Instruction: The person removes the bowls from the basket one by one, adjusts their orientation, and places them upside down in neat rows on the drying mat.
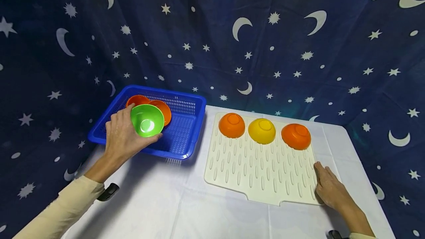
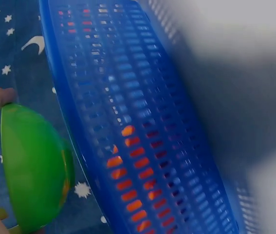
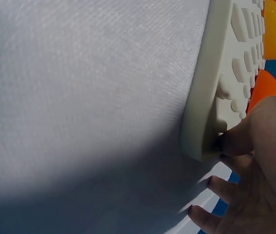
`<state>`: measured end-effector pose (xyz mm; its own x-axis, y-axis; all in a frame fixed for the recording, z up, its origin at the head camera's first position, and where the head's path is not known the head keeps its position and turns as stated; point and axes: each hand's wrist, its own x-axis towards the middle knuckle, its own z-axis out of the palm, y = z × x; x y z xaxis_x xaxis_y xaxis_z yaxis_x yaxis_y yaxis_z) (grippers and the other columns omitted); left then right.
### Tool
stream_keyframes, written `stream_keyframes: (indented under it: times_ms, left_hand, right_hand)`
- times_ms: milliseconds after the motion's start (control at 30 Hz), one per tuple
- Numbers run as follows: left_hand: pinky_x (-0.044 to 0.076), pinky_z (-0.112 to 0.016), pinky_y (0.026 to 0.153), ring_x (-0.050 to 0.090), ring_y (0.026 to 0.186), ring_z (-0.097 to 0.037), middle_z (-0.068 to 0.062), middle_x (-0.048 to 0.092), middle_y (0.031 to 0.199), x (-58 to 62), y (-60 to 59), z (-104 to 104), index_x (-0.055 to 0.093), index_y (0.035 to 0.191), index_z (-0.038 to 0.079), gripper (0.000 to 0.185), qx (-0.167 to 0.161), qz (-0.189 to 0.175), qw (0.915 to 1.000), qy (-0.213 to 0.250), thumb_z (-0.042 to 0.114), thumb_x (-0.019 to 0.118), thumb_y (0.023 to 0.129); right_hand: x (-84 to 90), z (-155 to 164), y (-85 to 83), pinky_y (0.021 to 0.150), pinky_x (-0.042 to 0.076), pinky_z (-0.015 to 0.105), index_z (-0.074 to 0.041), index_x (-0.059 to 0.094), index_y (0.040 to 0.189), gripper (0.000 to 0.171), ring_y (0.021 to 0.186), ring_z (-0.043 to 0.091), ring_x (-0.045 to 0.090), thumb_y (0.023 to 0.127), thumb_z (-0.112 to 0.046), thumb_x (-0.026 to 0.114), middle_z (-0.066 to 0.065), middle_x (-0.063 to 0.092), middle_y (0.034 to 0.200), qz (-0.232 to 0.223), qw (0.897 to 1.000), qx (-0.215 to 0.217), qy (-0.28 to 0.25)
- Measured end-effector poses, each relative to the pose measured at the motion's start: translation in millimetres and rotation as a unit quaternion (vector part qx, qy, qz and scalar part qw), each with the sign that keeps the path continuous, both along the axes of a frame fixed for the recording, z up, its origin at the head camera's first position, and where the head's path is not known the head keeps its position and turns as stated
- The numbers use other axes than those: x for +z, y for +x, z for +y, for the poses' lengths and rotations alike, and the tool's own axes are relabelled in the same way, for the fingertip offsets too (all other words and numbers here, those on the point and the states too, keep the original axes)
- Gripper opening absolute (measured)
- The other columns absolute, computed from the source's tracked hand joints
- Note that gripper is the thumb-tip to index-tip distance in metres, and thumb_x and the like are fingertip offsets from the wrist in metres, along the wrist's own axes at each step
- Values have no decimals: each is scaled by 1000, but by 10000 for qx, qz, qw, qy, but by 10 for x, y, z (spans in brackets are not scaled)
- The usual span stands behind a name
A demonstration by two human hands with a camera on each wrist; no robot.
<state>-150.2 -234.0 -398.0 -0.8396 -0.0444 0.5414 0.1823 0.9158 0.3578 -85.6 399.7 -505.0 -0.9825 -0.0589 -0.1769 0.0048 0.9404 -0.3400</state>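
My left hand (image 1: 121, 132) holds a green bowl (image 1: 147, 120) by its rim, thumb on one side and fingers on the other, above the blue plastic basket (image 1: 196, 124). In the left wrist view the green bowl (image 2: 33, 170) is apart from the basket's wall (image 2: 128, 87). Two orange bowls, one (image 1: 164, 111) partly behind the green one, lie inside the basket. My right hand (image 1: 333, 189) touches the right edge of a cream ridged drying board (image 1: 252, 172). In the right wrist view its thumb lies on the board's rim (image 3: 201, 112), with the other fingers spread beside it.
Along the board's back edge sit three upside-down bowls: an orange one (image 1: 231, 125), a yellow one (image 1: 262, 131) and another orange one (image 1: 296, 137). A white cloth (image 1: 149, 202) covers the table. Behind it hangs a dark blue curtain (image 1: 212, 36) with moons and stars.
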Motion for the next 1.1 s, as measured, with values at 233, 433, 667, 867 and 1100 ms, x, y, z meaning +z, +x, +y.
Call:
stream_keyframes:
  times_ms: [233, 433, 667, 867, 1100]
  left_hand:
    - [35, -56, 78, 45, 102, -45, -27, 55, 121, 17, -16, 165, 46, 141, -2, 116, -298, 275, 9990, 212, 56, 93, 51]
    - [36, -59, 81, 44, 106, -47, -28, 54, 124, 15, 17, 278, 46, 139, -1, 112, -418, 338, 9979, 358, 52, 92, 52]
    - [36, -59, 84, 43, 107, -47, -26, 52, 126, 44, 34, 422, 47, 138, 1, 107, -522, 293, 9975, 369, 49, 91, 53]
    - [33, -56, 81, 43, 108, -44, -24, 50, 130, 83, 63, 605, 47, 139, 1, 110, -636, 207, 9966, 476, 45, 93, 50]
    - [33, -57, 84, 45, 115, -41, -22, 51, 133, 49, 123, 761, 48, 140, 0, 113, -1094, 318, 9930, 308, 52, 93, 49]
  right_hand:
    - [12, -9, 2, 108, 19, 73, 15, 25, 149, 52, 139, 62, 19, 104, -8, 36, 41, 23, 152, 51, 10000, 9, 57]
    - [3, -21, -7, 107, 21, 73, 15, 26, 149, 52, 138, 62, 20, 104, -10, 35, 41, 24, 152, 93, 9999, 47, 61]
    - [-17, -8, -2, 102, 23, 77, 13, 28, 149, 52, 136, 61, 24, 103, -8, 36, 39, 28, 152, 309, 9995, -61, 14]
    - [-56, -6, 13, 96, 27, 79, 15, 33, 146, 49, 132, 62, 29, 102, -5, 39, 39, 31, 150, 815, 9966, -39, -60]
    - [17, -237, 44, 96, 27, 72, 13, 43, 139, 45, 126, 57, 31, 97, -2, 48, 37, 32, 144, 2151, 9723, -399, -825]
